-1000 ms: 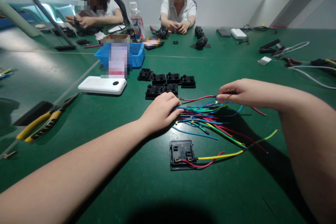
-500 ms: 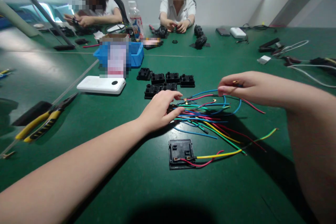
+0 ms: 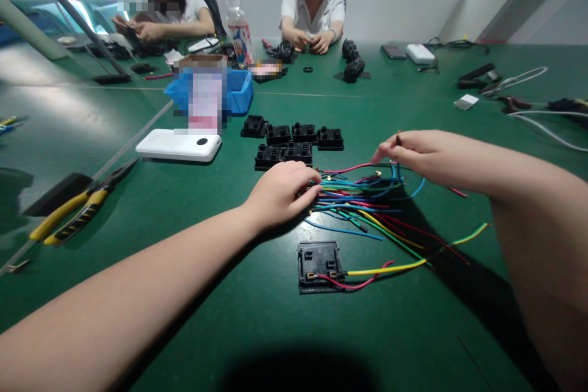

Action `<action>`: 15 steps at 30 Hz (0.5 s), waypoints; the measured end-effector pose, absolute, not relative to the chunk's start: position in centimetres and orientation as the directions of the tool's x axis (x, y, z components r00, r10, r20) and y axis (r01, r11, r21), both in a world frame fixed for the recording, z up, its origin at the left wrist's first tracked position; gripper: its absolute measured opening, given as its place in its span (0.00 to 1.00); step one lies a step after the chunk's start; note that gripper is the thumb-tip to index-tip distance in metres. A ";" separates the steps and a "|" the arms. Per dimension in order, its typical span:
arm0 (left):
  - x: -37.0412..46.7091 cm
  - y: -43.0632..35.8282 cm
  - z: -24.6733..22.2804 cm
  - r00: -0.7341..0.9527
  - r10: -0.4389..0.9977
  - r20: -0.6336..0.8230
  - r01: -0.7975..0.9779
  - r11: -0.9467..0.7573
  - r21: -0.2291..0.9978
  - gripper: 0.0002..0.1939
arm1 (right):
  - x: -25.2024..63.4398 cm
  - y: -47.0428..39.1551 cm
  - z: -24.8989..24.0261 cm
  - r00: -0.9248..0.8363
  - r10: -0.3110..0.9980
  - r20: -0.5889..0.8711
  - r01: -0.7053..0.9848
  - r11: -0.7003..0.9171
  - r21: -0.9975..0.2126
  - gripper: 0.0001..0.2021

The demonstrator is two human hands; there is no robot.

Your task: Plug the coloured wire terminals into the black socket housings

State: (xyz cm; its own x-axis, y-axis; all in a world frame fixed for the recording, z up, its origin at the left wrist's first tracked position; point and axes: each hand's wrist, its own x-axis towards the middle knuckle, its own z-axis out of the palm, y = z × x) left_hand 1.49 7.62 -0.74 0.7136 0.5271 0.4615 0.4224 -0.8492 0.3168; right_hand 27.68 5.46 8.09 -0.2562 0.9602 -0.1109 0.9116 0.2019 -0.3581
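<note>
My left hand (image 3: pixel 278 196) curls around bundled wires (image 3: pixel 340 198); my right hand (image 3: pixel 422 150) pinches a blue wire (image 3: pixel 394 171). Gentle handling limits snags.

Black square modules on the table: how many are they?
7: four in a back row, two in front, one wired, nearest the camera; the left hand may hide more.

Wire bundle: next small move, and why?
I'd probably lift the right hand slightly while the left hand steadies the wire bundle: a blue wire seems to hang from the right hand and curve down among the others, so it could snag.
</note>
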 end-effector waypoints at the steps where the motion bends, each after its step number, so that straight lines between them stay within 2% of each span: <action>1: 1.5 7.6 -0.7 0.728 0.512 0.455 0.412 -0.858 0.307 0.08 | 27.7 5.4 8.4 -0.219 0.973 -0.075 0.927 0.184 -0.326 0.25; 4: 1.6 7.4 -0.8 0.769 0.469 0.434 0.377 -0.882 0.284 0.08 | 27.1 4.9 9.0 -0.200 0.980 -0.009 0.915 0.184 -0.360 0.27; 8: 1.5 7.5 -1.0 0.780 0.450 0.435 0.367 -0.892 0.266 0.10 | 26.2 4.3 8.4 -0.362 0.932 0.032 0.743 0.309 -0.594 0.24; 10: 1.5 7.7 -1.1 0.783 0.442 0.437 0.360 -0.896 0.260 0.10 | 25.9 4.2 7.7 -0.407 0.914 0.006 0.681 0.307 -0.664 0.22; 15: 1.4 8.0 -1.3 0.801 0.424 0.423 0.353 -0.905 0.238 0.11 | 25.5 4.6 6.3 -0.487 0.868 -0.095 0.695 0.319 -0.644 0.18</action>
